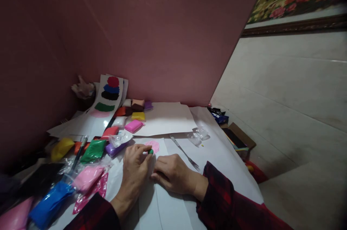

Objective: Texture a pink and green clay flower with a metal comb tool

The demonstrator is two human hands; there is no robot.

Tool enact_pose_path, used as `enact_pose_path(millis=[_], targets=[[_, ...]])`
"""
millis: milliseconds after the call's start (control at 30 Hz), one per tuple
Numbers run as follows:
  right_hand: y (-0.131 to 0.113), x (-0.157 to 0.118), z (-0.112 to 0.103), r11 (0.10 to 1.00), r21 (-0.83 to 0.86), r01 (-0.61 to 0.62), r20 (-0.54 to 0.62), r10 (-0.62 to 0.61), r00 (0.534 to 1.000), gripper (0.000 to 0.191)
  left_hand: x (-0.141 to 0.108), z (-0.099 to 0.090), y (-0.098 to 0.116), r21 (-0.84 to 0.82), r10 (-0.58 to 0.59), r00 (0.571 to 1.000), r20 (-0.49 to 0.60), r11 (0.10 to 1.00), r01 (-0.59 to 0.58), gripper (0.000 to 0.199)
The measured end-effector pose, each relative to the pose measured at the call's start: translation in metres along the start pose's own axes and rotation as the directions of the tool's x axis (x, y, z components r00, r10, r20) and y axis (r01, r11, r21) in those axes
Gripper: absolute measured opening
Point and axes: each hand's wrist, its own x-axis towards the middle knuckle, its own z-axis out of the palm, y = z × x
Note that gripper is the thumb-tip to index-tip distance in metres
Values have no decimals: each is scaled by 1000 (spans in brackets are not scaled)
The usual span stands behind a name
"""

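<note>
My left hand (135, 165) pinches a small green lump (150, 151) between thumb and index finger. Just beyond that lump, a pink textured patch (153, 146) lies on a white paper strip (159, 204). My right hand (173, 173) rests on the strip beside my left, its fingers curled in; whatever they hold, if anything, is hidden. To the right of the hands lies a metal fork (185, 153), its tines pointing toward me.
Colored clay packets, including green (93, 151), blue (51, 204) and magenta (134, 126), crowd the left side. A painted sheet (108, 96) leans at the back left. Clear plastic wrappers (200, 135) lie beyond the fork. An open box (238, 137) stands at the right edge.
</note>
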Motion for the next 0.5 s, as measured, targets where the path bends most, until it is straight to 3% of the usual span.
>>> enact_pose_path(millis=[500], targets=[[-1,-1,-1,1000,3,-29,43,29,999,11,-5,0,1,164,-11,999,49,986,3,9]])
